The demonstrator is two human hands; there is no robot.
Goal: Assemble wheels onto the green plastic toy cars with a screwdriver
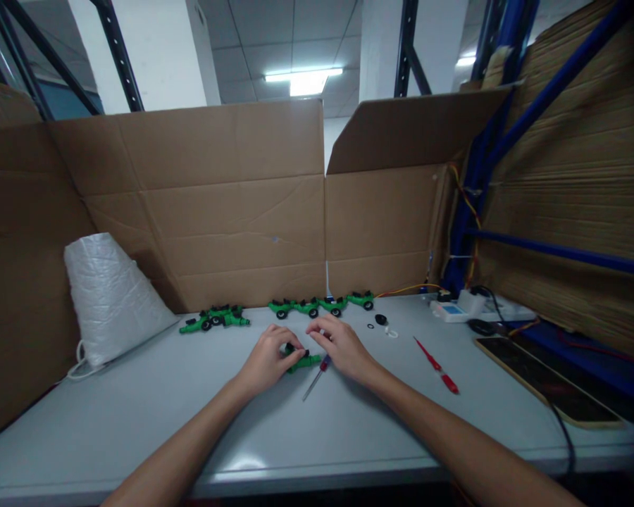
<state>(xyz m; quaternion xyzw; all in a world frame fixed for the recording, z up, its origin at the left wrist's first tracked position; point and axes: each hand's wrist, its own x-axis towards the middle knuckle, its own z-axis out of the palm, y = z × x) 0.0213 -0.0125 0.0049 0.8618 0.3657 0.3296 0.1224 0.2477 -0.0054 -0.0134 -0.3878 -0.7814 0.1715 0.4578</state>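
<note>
While both hands meet at the middle of the frame on the pale grey tabletop [137, 422], the left hand [267, 360] curls its fingers around a small green plastic part with a black wheel [301, 362], holding one end of it. Closed loosely over the part's other end is the right hand [341, 345], with a thin screwdriver with a blue and red handle [317, 377] lying just below it. Behind the hands, rows of matching green wheeled parts [317, 306] line the brown cardboard wall [232, 211]. To the right lie small black and white rings [383, 324] and a red-handled screwdriver [437, 366]; a white woven sack [108, 296] stands at the left
</note>
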